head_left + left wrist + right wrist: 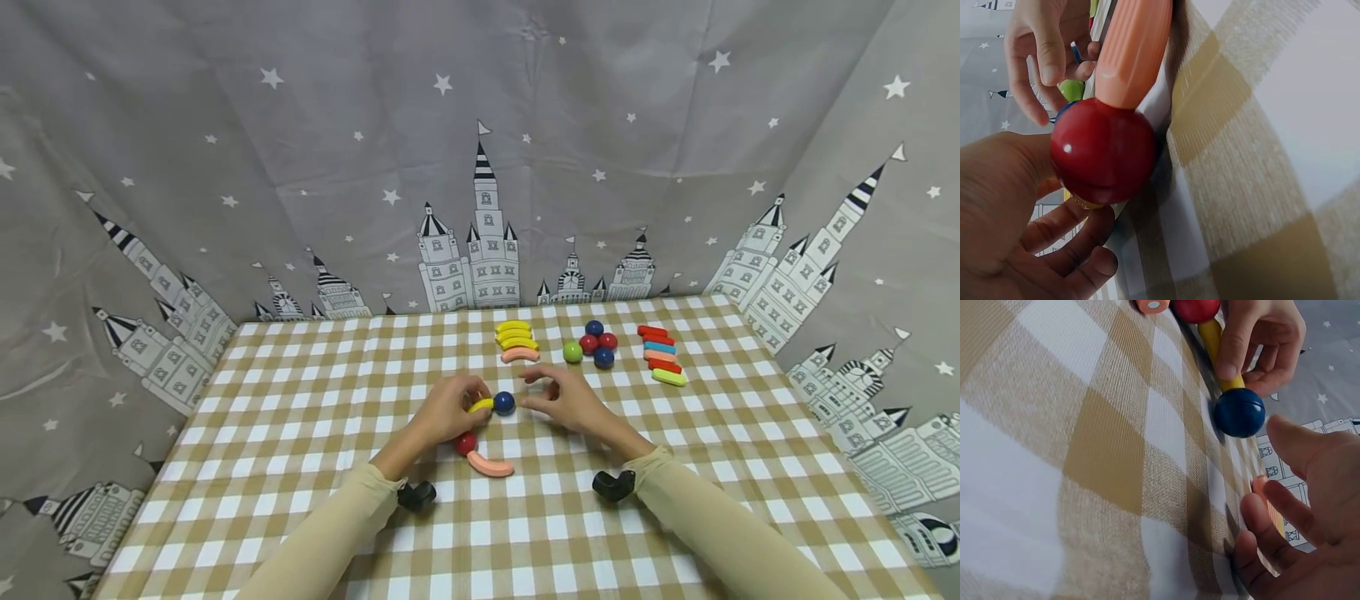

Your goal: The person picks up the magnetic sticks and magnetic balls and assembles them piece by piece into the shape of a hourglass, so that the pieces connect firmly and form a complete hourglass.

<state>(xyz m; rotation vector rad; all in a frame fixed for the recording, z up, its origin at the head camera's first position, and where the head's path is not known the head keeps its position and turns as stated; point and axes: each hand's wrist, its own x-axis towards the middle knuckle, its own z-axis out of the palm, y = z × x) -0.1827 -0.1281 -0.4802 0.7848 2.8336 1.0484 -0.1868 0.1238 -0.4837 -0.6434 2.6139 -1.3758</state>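
A person's left hand [450, 407] pinches a yellow curved piece [482, 405] between thumb and fingers at the middle of a checkered tablecloth [300, 467], while the right hand [570, 400] holds its thumb and fingers spread, gripping nothing, on the right side of a blue ball [504, 403]. The ball sits at the right end of the yellow piece; the right thumb is just beside it, and whether the two touch cannot be told. At the other end of the yellow piece, beside the left hand, is a red ball [466, 442], and from it a peach curved piece [491, 466] reaches right along the near side. On the far side of the cloth, yellow curved pieces [513, 335] lie stacked in a row, with a second peach curved piece [520, 355] at their near end. To their right is a cluster of red and blue balls with a green ball [573, 352] at its left, and farther right a row of colored sticks [660, 356]. Cream sleeves [330, 529] cover both forearms, and a gray curtain [337, 167] printed with castles and stars hangs behind.
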